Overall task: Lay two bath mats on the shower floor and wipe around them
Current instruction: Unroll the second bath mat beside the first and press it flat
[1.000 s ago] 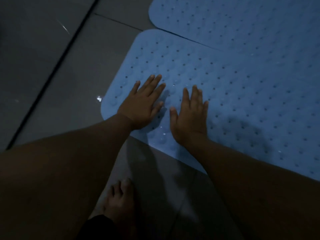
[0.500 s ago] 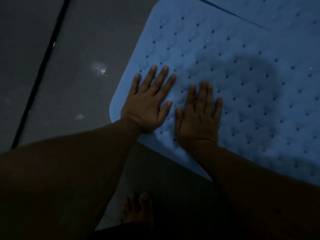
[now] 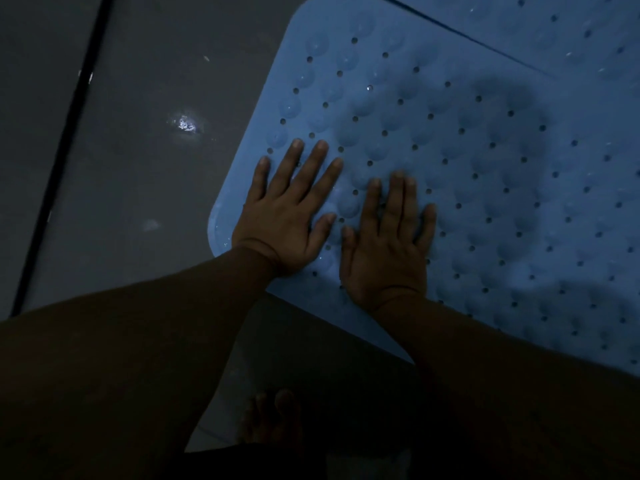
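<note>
left hand (image 3: 284,216): flat, fingers spread, palm down on near mat (image 3: 467,188) close to its rounded left corner; holds nothing
right hand (image 3: 384,244): flat beside the left, fingers straight and close together, heel near the mat's front edge; thumbs nearly meet
change: over the last second both hands have slid a little further in from the edge; view has dropped closer, so the far mat is now mostly out of frame
near mat: blue, dimpled, drain holes; lies flat on shower floor (image 3: 145,174), nothing visibly curled up
far mat (image 3: 554,26): top right, edge to edge with near mat, thin dark seam between
floor: dark tile, dark grout line at left, bright wet glint and pale specks left of the mat
foot (image 3: 273,420): bare, on the floor just short of the mat, very dim
step (judgement): pressing the suction cups down at this corner; laying looks nearly finished
left to do (judgement): wiping not yet begun, no cloth in view
risk (judgement): wet floor, cups may not grip
</note>
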